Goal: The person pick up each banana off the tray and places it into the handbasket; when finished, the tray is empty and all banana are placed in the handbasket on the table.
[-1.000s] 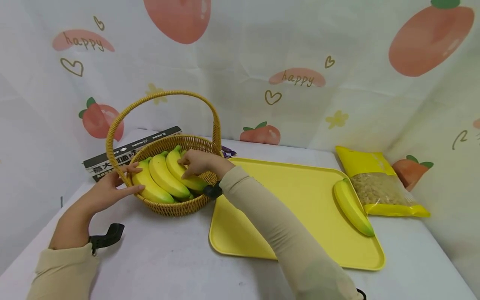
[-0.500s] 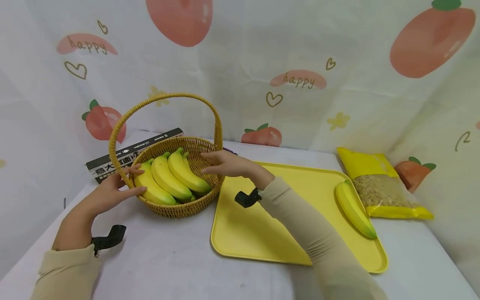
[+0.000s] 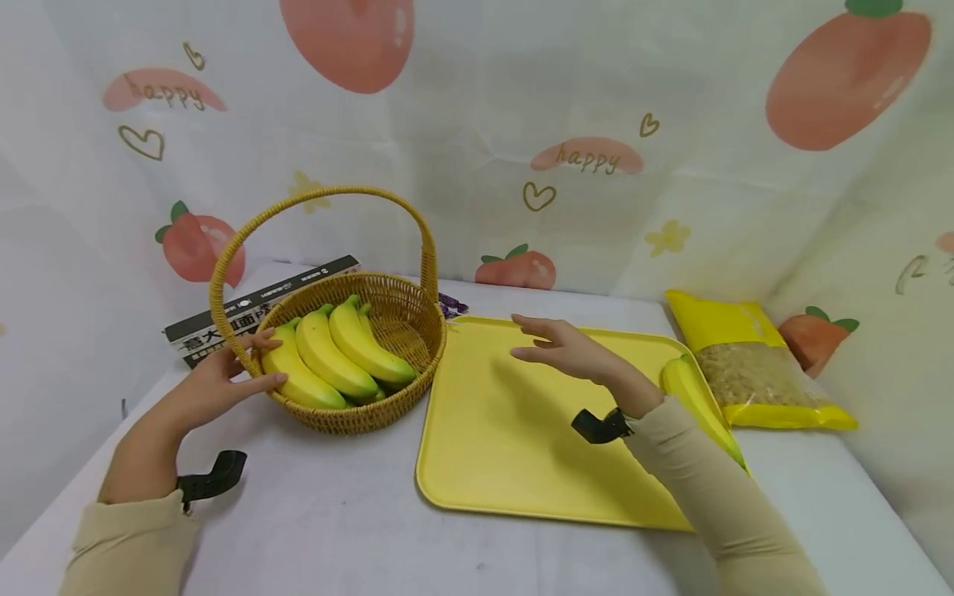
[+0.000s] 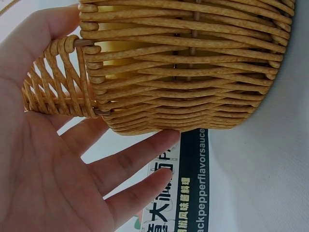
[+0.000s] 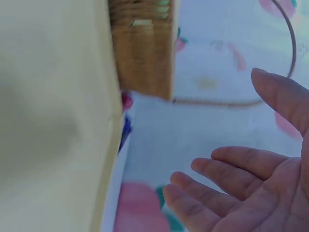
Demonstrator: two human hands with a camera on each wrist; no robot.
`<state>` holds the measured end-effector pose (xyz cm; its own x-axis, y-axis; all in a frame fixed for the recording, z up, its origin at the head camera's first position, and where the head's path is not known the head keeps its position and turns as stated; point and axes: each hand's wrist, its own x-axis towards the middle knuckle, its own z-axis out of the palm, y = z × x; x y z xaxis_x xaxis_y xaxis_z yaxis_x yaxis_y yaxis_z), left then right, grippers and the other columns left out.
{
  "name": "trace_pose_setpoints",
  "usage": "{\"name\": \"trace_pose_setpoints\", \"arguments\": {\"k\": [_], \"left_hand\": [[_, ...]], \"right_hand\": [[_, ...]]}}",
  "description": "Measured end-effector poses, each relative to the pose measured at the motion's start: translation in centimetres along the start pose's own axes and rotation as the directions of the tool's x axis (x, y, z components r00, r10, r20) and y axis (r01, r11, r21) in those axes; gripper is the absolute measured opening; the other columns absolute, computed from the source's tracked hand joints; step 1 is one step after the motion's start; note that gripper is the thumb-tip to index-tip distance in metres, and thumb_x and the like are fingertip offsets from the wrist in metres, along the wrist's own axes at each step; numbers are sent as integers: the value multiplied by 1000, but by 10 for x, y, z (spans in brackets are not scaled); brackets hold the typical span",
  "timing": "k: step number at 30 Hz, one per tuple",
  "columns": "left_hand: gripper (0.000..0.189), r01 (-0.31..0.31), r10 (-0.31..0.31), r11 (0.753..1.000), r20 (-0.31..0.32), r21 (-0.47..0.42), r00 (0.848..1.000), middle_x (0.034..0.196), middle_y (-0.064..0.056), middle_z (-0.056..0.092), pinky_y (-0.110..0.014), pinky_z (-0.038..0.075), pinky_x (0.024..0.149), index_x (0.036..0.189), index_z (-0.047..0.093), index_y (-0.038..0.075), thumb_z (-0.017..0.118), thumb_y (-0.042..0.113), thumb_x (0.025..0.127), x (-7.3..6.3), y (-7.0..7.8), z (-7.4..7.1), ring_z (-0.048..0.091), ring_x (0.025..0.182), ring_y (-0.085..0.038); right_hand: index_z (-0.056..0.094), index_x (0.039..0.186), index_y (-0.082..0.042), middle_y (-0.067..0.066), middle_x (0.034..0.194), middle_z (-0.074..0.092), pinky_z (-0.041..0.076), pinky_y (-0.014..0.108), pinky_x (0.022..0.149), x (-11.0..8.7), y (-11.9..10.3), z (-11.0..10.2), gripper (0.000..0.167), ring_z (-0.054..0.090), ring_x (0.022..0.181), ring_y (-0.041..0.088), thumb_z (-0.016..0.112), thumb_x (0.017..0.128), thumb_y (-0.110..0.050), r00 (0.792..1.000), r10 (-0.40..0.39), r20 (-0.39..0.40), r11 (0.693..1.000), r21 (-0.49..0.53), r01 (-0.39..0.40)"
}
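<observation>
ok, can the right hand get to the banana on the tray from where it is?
Probably yes. The right hand hovers open and empty above the tray, and the banana lies uncovered at the tray's right edge beside that wrist. Only the forearm overlaps its near end.

Yellow bananas [image 3: 328, 360] fill a tan wicker basket [image 3: 373, 414] beside a plain yellow tray [image 3: 507, 463].

Staged tabletop set: fruit-print curtain [image 3: 477, 141] backdrop, white-covered table [image 3: 335, 513], grocery props.
</observation>
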<state>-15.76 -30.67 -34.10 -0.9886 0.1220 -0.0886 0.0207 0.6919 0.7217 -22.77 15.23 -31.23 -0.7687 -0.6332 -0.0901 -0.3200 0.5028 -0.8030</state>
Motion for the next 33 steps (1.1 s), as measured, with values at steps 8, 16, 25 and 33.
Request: {"name": "trace_pose_setpoints", "arguments": {"k": [8,16,25,33], "left_hand": [[67,-2,2,1000,-7,-3,1000,152,-26,18,-71,29,96,140,34,4,61,37,89,-2,2,0,25,129,-56],[67,-4,4,1000,-5,-7,1000,152,-25,17,-72,28,96,139,34,3,61,37,88,-2,2,1,24,129,-57],[66,-7,6,1000,-12,-8,1000,153,-24,17,-72,27,97,139,35,3,62,37,88,-1,1,2,24,130,-56],[66,-14,13,1000,-18,-9,1000,153,-24,18,-71,28,97,139,36,4,62,37,88,-1,1,2,24,130,-56]], "right_hand": [[24,146,-1,18,153,21,29,53,110,-54,36,-20,67,26,138,41,53,95,-31,990,81,-116,997,10,-81],[23,146,2,29,148,25,30,62,104,-102,54,-33,61,25,135,48,47,98,-26,960,129,-248,991,6,-131],[20,147,0,27,149,24,41,32,102,-143,73,-44,60,27,136,39,45,99,-25,917,175,-360,982,-6,-190],[21,149,-10,-28,135,35,34,0,79,-183,109,-53,55,34,110,-22,42,100,-25,856,214,-470,976,81,-200]]}}
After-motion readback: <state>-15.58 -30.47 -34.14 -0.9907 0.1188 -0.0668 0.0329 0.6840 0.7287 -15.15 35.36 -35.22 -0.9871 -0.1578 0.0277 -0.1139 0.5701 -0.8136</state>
